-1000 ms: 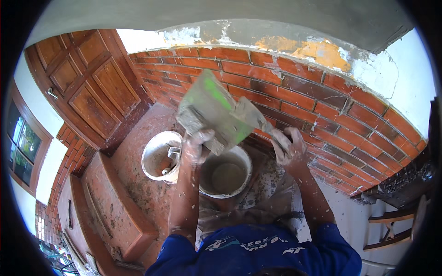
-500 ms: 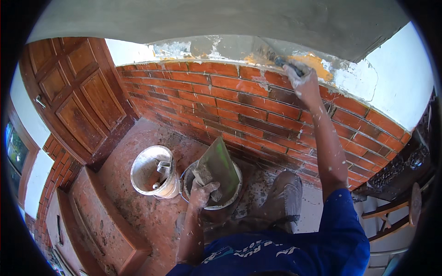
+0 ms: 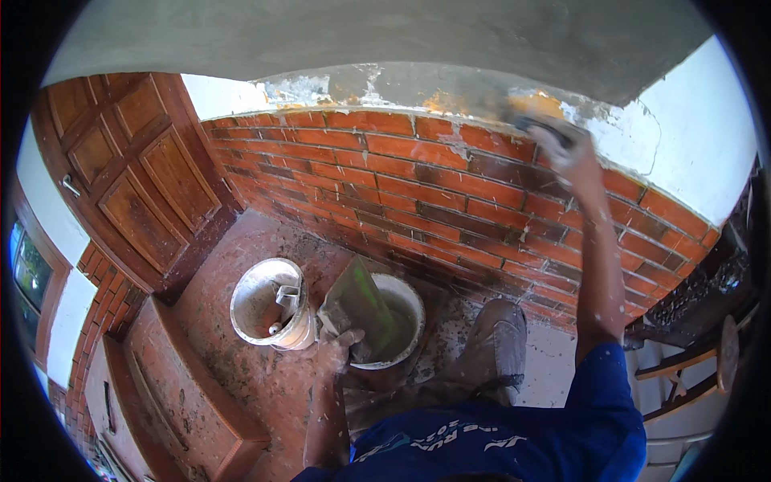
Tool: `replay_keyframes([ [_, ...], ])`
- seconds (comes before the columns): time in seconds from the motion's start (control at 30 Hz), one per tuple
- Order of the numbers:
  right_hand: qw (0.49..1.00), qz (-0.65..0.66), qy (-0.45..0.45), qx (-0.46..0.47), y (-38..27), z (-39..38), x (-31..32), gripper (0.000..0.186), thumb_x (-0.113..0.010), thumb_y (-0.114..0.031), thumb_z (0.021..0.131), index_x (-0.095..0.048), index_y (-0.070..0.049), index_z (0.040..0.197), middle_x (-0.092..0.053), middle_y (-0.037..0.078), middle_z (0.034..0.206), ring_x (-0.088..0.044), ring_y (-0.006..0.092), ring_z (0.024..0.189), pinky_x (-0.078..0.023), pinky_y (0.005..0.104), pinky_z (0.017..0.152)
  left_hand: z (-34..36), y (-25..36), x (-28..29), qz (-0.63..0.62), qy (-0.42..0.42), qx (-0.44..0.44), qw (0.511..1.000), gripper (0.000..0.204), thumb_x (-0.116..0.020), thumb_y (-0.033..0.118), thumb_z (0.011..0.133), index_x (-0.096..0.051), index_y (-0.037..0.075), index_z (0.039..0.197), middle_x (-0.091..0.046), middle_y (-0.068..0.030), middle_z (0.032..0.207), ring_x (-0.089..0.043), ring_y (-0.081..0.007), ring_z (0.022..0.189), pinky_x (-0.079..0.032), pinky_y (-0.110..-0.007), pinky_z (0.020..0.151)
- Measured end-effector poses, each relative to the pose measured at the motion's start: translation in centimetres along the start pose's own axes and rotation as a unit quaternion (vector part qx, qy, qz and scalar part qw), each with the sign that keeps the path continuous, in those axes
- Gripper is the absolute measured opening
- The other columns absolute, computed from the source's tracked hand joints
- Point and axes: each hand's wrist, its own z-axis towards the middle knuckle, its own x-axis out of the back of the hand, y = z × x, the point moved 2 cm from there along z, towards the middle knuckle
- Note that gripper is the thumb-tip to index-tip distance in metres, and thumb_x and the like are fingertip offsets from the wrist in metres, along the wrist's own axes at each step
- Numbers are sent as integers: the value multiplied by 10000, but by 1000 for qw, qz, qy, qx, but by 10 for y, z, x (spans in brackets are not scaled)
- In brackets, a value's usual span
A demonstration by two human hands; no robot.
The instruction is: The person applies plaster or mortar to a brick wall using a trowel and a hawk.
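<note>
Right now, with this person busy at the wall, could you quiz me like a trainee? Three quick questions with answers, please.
1. True or false: the right hand is dipping into a bucket.
2. Which does the left hand grip? A: paintbrush; B: plasterer's hawk; C: hammer.
3. Fill the gap: below the patchy strip, the wall is faced with red-orange ____.

Key:
1. False; it is raised near the patchy strip, holding a motion-blurred trowel.
2. B.
3. Bricks.
</note>
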Motion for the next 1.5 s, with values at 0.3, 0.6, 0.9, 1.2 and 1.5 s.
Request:
replay_keyframes([
  [0.3, 989, -103, -60, -85, -25, 38, -15, 461, -701, -455, 843, -714, -41, 1046, -675, 191, 756, -646, 311, 692, -511, 384, 685, 4, -6, -24, 22, 16, -11, 1000, 597, -659, -37, 672, -532, 15, 1253, -624, -98, 1114, -617, -254, 969, -516, -380, 845],
  [0.6, 995, 69, 46, -61, 6, -97, 55, 259, -670, -198, 886, -693, -7, 1058, -659, 20, 753, -580, 75, 663, -478, 247, 600, 76, 97, -81, 313, 34, -326, 892, 575, -683, 105, 730, -524, -1, 1273, -596, -146, 1224, -592, -252, 1072, -494, -385, 886],
  [0.9, 974, 115, -103, -168, 65, -301, -121, 242, -699, -178, 854, -675, -54, 1061, -704, 104, 865, -675, 234, 728, -532, 390, 645, 176, 178, -217, 603, -65, -566, 558, 842, -723, 19, 608, -493, 254, 1383, -496, -99, 1414, -465, -287, 1304, -353, -416, 977],
  [1.2, 941, 100, -227, -230, 82, -343, -148, 355, -687, -346, 844, -675, -76, 1074, -680, 232, 879, -659, 416, 802, -535, 463, 689, 210, 168, -252, 645, -44, -615, 452, 857, -741, 80, 636, -450, 286, 1416, -481, -88, 1429, -458, -265, 1308, -358, -416, 939],
  [1.5, 965, 87, -195, -155, 98, -355, -168, 372, -685, -372, 837, -681, -91, 1081, -678, 235, 894, -649, 420, 857, -522, 482, 767, 199, 136, -237, 673, -99, -540, 496, 897, -735, 25, 612, -439, 279, 1420, -431, -52, 1474, -403, -260, 1354, -354, -446, 1011],
])
